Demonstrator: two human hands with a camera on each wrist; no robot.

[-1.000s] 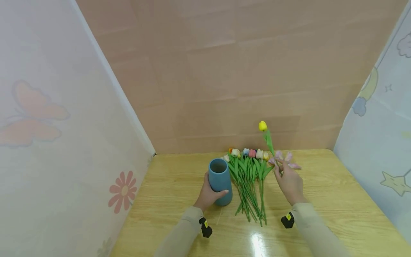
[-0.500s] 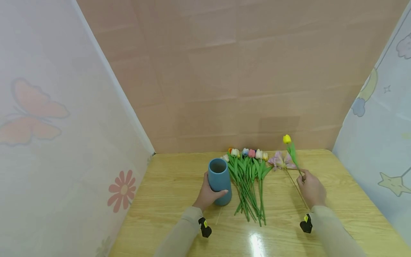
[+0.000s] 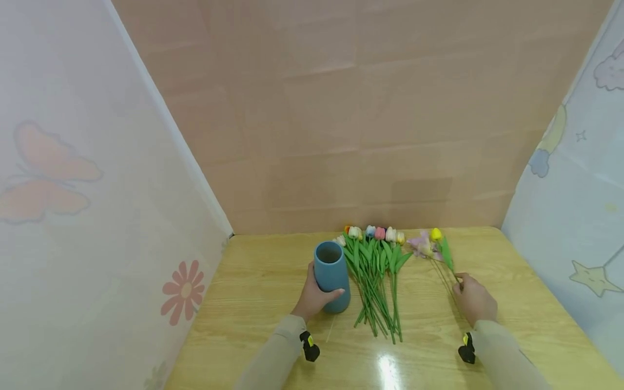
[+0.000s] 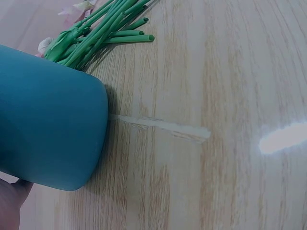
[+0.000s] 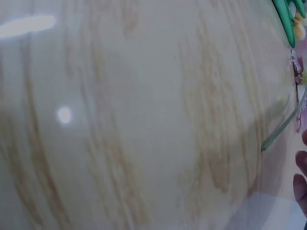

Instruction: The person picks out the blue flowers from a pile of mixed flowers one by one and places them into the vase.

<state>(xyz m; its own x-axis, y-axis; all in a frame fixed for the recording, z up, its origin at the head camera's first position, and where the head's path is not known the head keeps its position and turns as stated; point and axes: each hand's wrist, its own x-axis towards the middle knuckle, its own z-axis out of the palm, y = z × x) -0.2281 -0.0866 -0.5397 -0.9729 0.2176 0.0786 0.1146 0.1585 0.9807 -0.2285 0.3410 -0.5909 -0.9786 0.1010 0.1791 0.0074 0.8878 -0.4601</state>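
Observation:
My left hand [image 3: 314,295] grips a blue vase [image 3: 332,284] round its side, thumb across the front. The vase stands on the table, mouth upward; its lower part [image 4: 53,120] fills the left side of the left wrist view. At the right, my right hand [image 3: 475,299] pinches the stem of a yellow tulip [image 3: 436,234], held low over the table with its head pointing away. Beside that tulip lies a pale purple flower [image 3: 423,245] on a thin stem. In the right wrist view only fingertips [image 5: 301,163] show at the edge, near a green stem [image 5: 279,134].
Several tulips with green stems [image 3: 375,292] lie bunched just right of the vase, with white, pink, blue and orange heads towards the back. The wooden table [image 3: 263,271] meets a brown backdrop [image 3: 302,135] behind and printed side panels [image 3: 190,292].
My right hand has moved right and nearer with the yellow tulip, whose head has sunk from high up down to the table's back edge. My left hand and the vase have stayed put.

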